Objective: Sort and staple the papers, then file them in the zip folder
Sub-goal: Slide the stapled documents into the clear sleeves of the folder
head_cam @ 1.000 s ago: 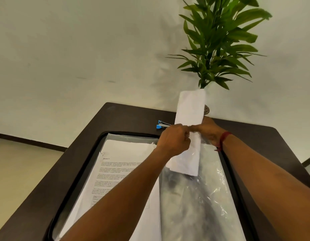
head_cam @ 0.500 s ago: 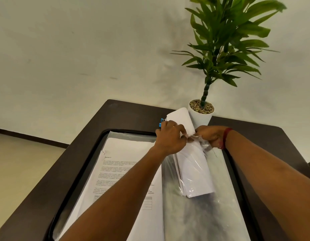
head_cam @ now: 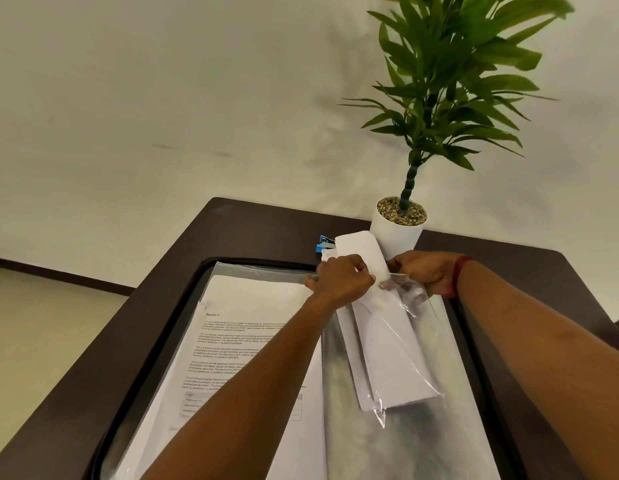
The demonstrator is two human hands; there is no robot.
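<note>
So the zip folder (head_cam: 398, 441) is a clear, glossy plastic sleeve lying flat in the recessed middle of a dark brown table (head_cam: 232, 223), crinkly and throwing back a lot of glare on its right half. Two lots of paper here: a flat printed sheet (head_cam: 238, 341) on the left with a "Section 2" heading, blocks of small text and a little table near the bottom, and a narrow white bundle (head_cam: 387, 355) that looks folded or stacked lengthwise, its lower part lying under the clear film and its top end sticking out toward the far edge. How many sheets are in that bundle I can't tell, though a couple of staggered edges show. Left hand (head_cam: 342, 280) is closed on the bundle right where it meets the plastic, fingers curled over. Right hand (head_cam: 424, 271), with a red band at the wrist, is pinched on the bunched-up plastic edge just beside it, so the two hands are nearly touching. One small blue stapler (head_cam: 324, 243) peeks out behind the bundle, and one leafy green plant in a smooth white pot (head_cam: 398, 233) topped with pebbles sits at the back.
</note>
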